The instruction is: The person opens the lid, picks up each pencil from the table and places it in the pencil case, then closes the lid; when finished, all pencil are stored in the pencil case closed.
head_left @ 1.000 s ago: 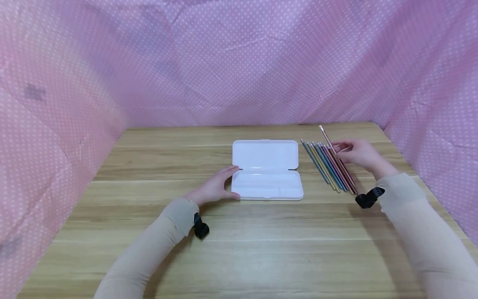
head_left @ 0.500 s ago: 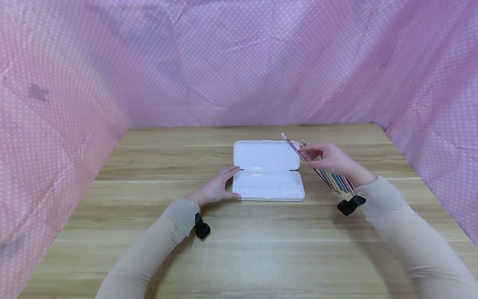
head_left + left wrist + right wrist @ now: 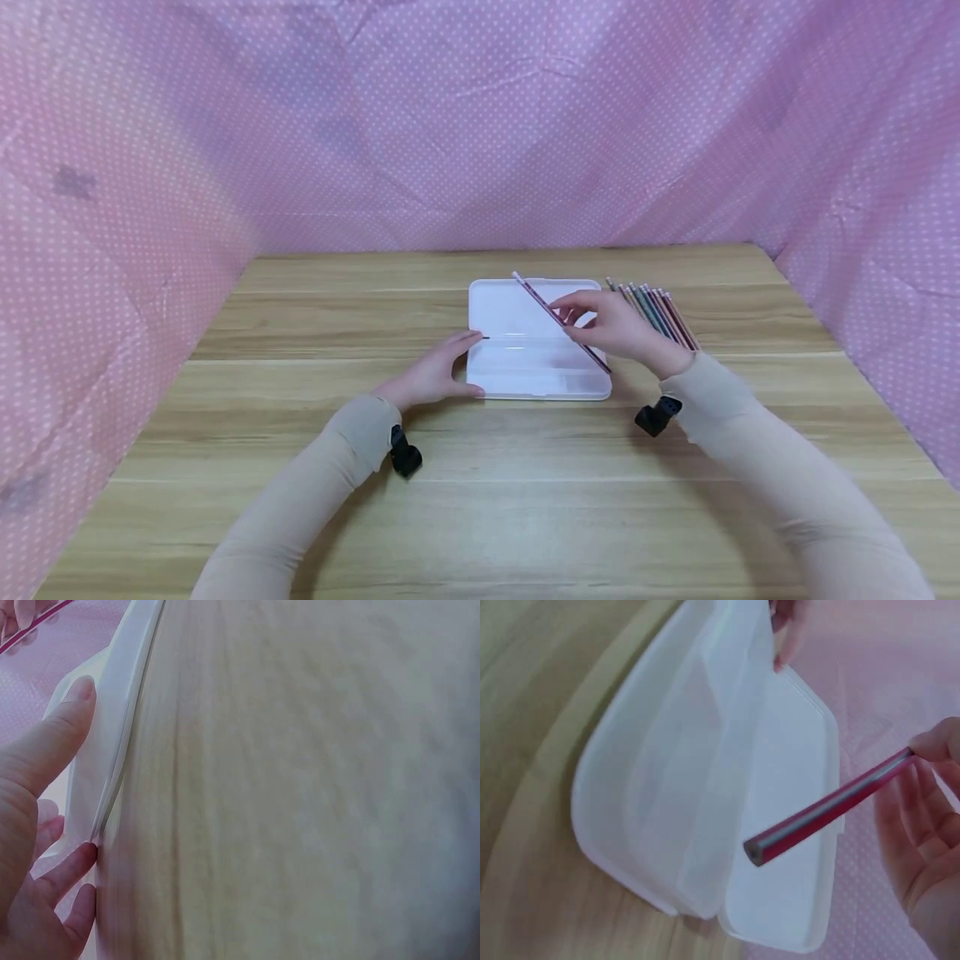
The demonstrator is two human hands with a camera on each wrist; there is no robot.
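Pencil (image 3: 542,302), dark pink: in the head view it is slanting over the white case (image 3: 525,397), its long axis running diagonally. The pale eraser end (image 3: 516,275) is pointing to the far left, over the lid (image 3: 495,308), which is lying folded back; the other end is pointing to the near right, by the right end of the base (image 3: 517,379). The right hand (image 3: 611,329) is pinching the shaft in a narrow grip near its middle. The left hand (image 3: 433,377) is spanning the case's left end in a wide spread, thumb at the near corner, a fingertip by the hinge. A row of pencils (image 3: 660,315) is lying to the right on the wooden table (image 3: 525,500), and a pink dotted curtain (image 3: 450,125) is hanging behind.

In the left wrist view, the left thumb is extending over the case's white wall while fingertips are touching its edge; how firmly, I cannot tell. A short stretch of the pencil is showing at the top left, rising rightward beside the right hand's fingers.

In the right wrist view, the pencil's flat, blunt end is pointing to the lower left, its silver-striped shaft rising to the upper right, where the right hand is pinching it. The case is lying beyond it, with left-hand fingers showing at the top.
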